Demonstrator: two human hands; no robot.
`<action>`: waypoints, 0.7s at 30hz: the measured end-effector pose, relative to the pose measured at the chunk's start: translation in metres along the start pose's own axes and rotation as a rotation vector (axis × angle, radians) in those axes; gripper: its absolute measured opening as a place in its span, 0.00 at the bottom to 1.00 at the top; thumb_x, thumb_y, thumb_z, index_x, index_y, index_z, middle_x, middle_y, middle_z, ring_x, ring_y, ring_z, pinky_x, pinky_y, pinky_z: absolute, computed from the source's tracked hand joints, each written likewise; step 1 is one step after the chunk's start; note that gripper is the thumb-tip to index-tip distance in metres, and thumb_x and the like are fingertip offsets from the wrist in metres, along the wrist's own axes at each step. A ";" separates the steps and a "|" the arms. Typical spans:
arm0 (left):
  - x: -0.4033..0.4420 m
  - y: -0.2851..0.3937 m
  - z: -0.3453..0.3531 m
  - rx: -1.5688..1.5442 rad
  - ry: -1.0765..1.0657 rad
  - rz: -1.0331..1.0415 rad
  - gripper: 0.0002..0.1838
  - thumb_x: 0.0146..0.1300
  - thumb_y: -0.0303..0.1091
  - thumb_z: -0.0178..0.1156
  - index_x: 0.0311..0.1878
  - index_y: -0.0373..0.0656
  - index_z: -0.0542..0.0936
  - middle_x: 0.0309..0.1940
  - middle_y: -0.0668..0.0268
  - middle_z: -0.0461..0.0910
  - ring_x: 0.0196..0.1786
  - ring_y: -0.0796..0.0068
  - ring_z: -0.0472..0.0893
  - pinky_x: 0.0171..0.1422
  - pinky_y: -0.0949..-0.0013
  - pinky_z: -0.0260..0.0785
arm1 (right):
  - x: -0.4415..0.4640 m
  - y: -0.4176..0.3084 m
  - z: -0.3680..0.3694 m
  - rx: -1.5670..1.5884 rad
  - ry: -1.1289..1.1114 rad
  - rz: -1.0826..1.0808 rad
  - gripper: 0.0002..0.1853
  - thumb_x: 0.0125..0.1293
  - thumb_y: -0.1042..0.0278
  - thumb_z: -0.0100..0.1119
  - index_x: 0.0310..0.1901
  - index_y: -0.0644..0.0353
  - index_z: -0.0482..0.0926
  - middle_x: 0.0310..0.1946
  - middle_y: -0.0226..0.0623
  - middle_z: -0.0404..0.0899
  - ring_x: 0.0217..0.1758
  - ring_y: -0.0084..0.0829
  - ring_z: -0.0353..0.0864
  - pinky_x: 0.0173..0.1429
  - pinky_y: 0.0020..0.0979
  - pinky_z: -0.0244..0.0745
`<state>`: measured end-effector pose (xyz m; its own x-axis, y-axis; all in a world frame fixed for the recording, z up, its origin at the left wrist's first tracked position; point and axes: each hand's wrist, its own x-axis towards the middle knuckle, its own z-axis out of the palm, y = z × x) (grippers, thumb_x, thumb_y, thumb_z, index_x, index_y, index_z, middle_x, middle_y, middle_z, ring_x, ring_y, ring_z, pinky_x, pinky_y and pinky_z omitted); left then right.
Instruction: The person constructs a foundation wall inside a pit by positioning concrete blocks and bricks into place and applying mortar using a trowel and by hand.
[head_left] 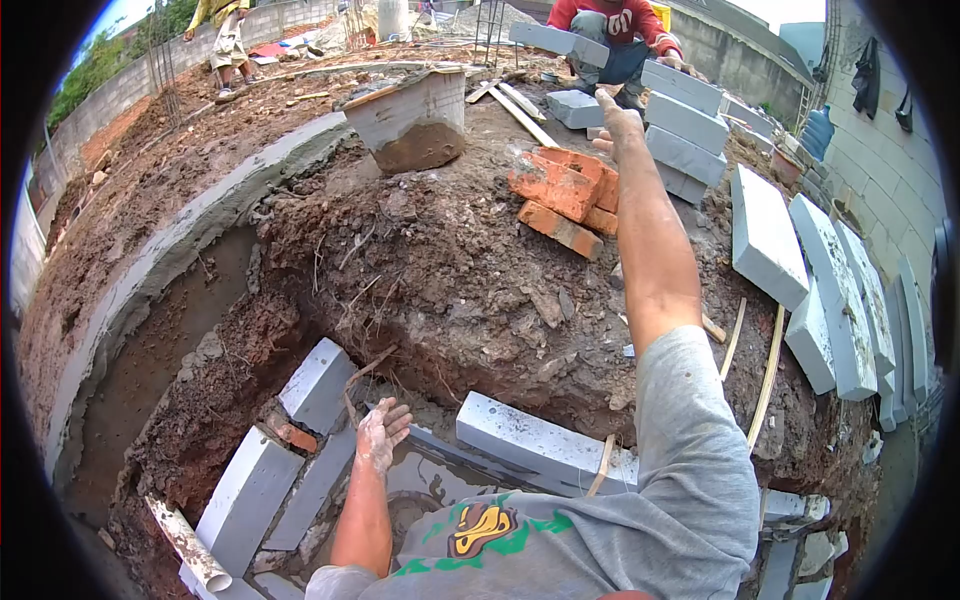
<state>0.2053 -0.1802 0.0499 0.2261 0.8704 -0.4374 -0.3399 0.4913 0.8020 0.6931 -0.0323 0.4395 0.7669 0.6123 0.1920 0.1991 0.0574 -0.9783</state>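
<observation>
My left hand (380,433) is open, palm turned up and fingers spread, with grey smears on it. It hovers over the trench near a grey block (318,385) and a thin root. My right arm stretches far forward, and its hand (618,122) is open, holding nothing. Beyond that hand, a co-worker in a red top holds a grey block (558,42) out in the air. A small gap separates my fingers from this block. Another grey block (575,108) lies on the ground close by.
Several blocks are stacked (685,130) beside the co-worker, and more blocks (770,235) lean at right. Orange bricks (565,195) and a mortar-stained bucket (410,120) sit on the trench bank. Laid blocks (540,440) line the trench. A white pipe (190,545) lies lower left.
</observation>
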 end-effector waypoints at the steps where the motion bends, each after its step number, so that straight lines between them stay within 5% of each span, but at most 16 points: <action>1: 0.002 0.000 0.000 -0.003 0.013 0.002 0.28 0.69 0.50 0.51 0.62 0.38 0.68 0.54 0.54 0.76 0.48 0.66 0.80 0.48 0.65 0.74 | -0.005 -0.004 0.006 -0.014 0.011 -0.006 0.48 0.53 0.39 0.65 0.64 0.70 0.60 0.63 0.54 0.62 0.60 0.48 0.71 0.46 0.43 0.81; 3: 0.005 -0.002 0.005 -0.007 0.040 0.001 0.28 0.68 0.51 0.51 0.62 0.38 0.68 0.54 0.54 0.76 0.48 0.66 0.80 0.47 0.64 0.74 | -0.025 -0.020 0.026 -0.040 0.033 -0.021 0.50 0.52 0.38 0.66 0.66 0.69 0.57 0.64 0.54 0.60 0.62 0.51 0.68 0.53 0.47 0.77; 4: 0.004 -0.001 0.006 -0.011 0.060 0.002 0.28 0.68 0.51 0.52 0.61 0.39 0.68 0.54 0.54 0.76 0.49 0.65 0.80 0.48 0.64 0.74 | -0.017 -0.018 0.050 -0.517 0.352 -0.145 0.53 0.50 0.40 0.67 0.69 0.63 0.51 0.68 0.54 0.52 0.69 0.53 0.57 0.66 0.56 0.61; 5: 0.002 0.000 0.004 -0.016 0.085 0.003 0.28 0.68 0.51 0.52 0.61 0.39 0.68 0.54 0.54 0.76 0.49 0.65 0.80 0.48 0.63 0.74 | -0.012 -0.009 0.053 -0.781 0.418 -0.498 0.54 0.50 0.42 0.68 0.71 0.55 0.46 0.70 0.53 0.46 0.75 0.53 0.42 0.73 0.59 0.40; 8: -0.002 -0.003 -0.007 -0.054 0.171 0.009 0.28 0.67 0.51 0.53 0.61 0.39 0.69 0.55 0.54 0.76 0.50 0.63 0.80 0.48 0.62 0.74 | 0.025 -0.011 0.065 -1.257 0.447 -0.966 0.38 0.63 0.60 0.51 0.73 0.49 0.45 0.72 0.54 0.42 0.77 0.52 0.34 0.73 0.61 0.32; 11: -0.008 -0.009 -0.010 -0.073 0.266 0.002 0.27 0.67 0.51 0.52 0.61 0.39 0.69 0.55 0.53 0.75 0.50 0.62 0.79 0.48 0.61 0.74 | 0.059 -0.014 0.085 -1.500 0.554 -0.980 0.45 0.59 0.56 0.57 0.74 0.45 0.43 0.73 0.53 0.42 0.78 0.50 0.36 0.73 0.60 0.33; 13: -0.011 -0.014 -0.016 -0.075 0.299 -0.008 0.28 0.67 0.51 0.52 0.60 0.39 0.69 0.56 0.53 0.75 0.50 0.63 0.79 0.48 0.61 0.73 | 0.069 -0.018 0.095 -1.612 0.505 -0.998 0.36 0.65 0.65 0.43 0.74 0.44 0.44 0.73 0.54 0.43 0.78 0.50 0.36 0.73 0.62 0.30; 15: -0.008 -0.015 -0.019 -0.072 0.346 0.019 0.27 0.67 0.50 0.53 0.60 0.39 0.69 0.55 0.53 0.75 0.49 0.64 0.79 0.48 0.62 0.73 | 0.090 -0.018 0.101 -1.694 0.623 -1.013 0.34 0.67 0.66 0.40 0.74 0.48 0.43 0.71 0.57 0.49 0.76 0.55 0.40 0.72 0.63 0.32; 18: -0.013 -0.036 -0.025 -0.077 0.439 -0.022 0.27 0.66 0.49 0.53 0.61 0.39 0.68 0.55 0.54 0.76 0.48 0.67 0.79 0.47 0.64 0.73 | 0.098 -0.034 0.086 -1.759 0.787 -1.129 0.26 0.68 0.67 0.38 0.68 0.51 0.57 0.62 0.57 0.64 0.65 0.58 0.62 0.63 0.63 0.52; 21: -0.012 -0.065 -0.037 -0.084 0.488 -0.096 0.26 0.66 0.49 0.54 0.60 0.41 0.71 0.54 0.61 0.77 0.48 0.68 0.80 0.48 0.66 0.70 | 0.084 -0.049 0.074 -1.642 0.428 -1.032 0.30 0.60 0.52 0.55 0.63 0.49 0.62 0.56 0.50 0.72 0.59 0.49 0.74 0.55 0.53 0.68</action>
<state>0.1912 -0.2212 -0.0126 -0.1865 0.7250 -0.6630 -0.4155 0.5534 0.7219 0.7025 0.0742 0.4975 0.0346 0.6184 0.7851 0.6631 -0.6020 0.4449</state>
